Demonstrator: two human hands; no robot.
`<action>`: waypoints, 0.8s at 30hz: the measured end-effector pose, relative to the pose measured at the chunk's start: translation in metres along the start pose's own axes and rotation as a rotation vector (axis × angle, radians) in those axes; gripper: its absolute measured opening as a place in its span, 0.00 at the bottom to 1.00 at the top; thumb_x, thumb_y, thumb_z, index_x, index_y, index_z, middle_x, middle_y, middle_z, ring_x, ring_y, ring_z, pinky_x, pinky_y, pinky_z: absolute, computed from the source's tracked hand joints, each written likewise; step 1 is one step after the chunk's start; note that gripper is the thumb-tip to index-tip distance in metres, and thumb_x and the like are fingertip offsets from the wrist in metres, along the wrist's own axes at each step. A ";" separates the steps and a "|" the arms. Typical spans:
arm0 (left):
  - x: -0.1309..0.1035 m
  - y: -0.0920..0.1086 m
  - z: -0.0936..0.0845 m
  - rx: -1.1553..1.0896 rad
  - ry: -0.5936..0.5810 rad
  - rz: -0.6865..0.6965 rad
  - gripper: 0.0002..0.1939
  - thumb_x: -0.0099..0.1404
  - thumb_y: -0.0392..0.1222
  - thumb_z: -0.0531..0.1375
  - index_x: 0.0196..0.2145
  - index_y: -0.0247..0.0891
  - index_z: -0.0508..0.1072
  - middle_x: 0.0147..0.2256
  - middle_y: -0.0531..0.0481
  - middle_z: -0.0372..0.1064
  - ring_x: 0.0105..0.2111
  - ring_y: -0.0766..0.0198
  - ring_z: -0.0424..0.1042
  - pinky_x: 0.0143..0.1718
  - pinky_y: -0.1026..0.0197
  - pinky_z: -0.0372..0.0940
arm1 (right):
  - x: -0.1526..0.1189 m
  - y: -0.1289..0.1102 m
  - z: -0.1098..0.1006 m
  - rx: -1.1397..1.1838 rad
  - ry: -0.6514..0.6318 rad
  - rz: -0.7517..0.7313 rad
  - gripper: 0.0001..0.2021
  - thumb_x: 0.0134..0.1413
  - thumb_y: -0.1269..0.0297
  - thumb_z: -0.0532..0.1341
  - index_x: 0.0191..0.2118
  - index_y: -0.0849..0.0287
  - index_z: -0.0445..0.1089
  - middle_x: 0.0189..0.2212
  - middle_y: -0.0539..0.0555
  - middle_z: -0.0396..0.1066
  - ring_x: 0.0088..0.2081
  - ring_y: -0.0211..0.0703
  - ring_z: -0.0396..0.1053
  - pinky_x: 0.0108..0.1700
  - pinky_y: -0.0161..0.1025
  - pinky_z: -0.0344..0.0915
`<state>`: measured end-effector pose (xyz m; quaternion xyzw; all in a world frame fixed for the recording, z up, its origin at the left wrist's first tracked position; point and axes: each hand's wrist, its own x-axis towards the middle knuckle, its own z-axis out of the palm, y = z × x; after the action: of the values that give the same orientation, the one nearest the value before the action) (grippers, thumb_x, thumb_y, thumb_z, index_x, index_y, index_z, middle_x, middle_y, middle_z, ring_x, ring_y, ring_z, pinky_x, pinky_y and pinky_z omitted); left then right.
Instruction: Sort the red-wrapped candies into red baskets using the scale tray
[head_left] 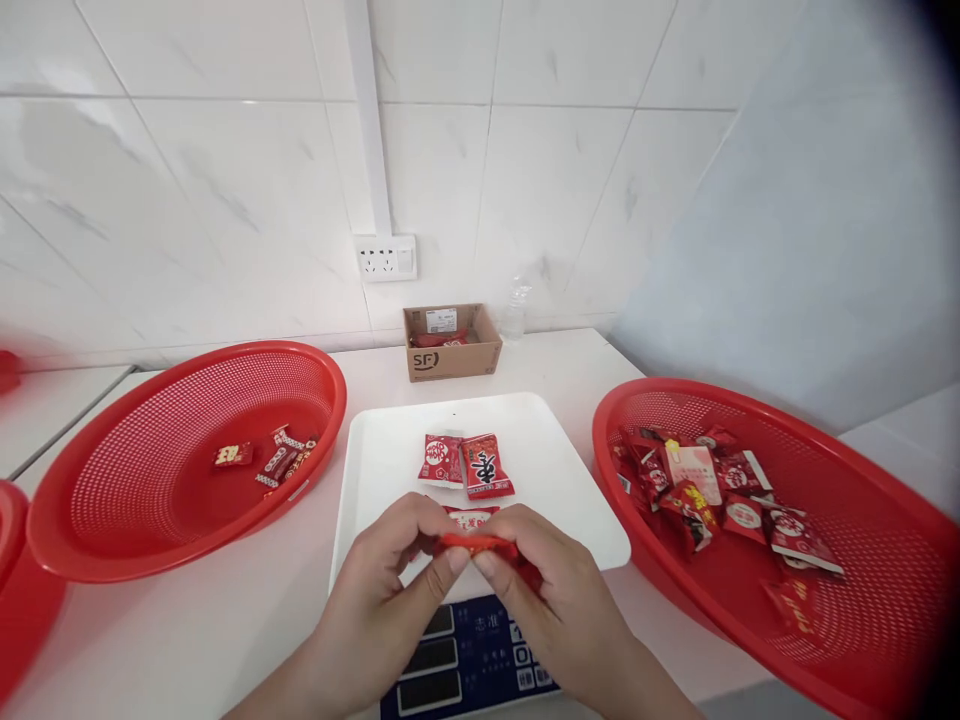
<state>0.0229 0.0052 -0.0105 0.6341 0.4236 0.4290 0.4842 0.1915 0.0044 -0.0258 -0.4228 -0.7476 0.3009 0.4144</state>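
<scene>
Between the fingertips of my left hand [390, 572] and my right hand [556, 580], a small red snack packet [480, 543] is pinched from both sides. Its printing cannot be made out. Both hands are over the front part of a white weighing scale [574, 505]. On its pan lie a red packet with a round white design [441, 460] and a red packet with black lettering [488, 466]. Another red-and-white packet [471, 517] is partly hidden behind my fingers. My forearms partly cover the blue panel [480, 650] with its displays and keys.
At left stands a red perforated basket [142, 450] with several small wrapped snacks. A second red basket [885, 580] at right holds several red packets. Behind the scale are an open cardboard box [454, 363] and a clear plastic bottle [516, 308], near the tiled wall.
</scene>
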 end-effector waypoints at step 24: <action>0.038 -0.003 -0.043 -0.648 0.250 -0.057 0.16 0.57 0.38 0.64 0.43 0.41 0.67 0.25 0.58 0.67 0.26 0.72 0.69 0.28 0.71 0.66 | 0.023 0.016 -0.015 -0.526 -0.353 0.205 0.15 0.54 0.71 0.57 0.47 0.52 0.68 0.49 0.53 0.68 0.42 0.49 0.71 0.40 0.47 0.67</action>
<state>-0.0082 0.0526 -0.0017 0.3778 0.3390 0.6019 0.6165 0.2041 0.0334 -0.0227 -0.5298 -0.8135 0.2065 0.1225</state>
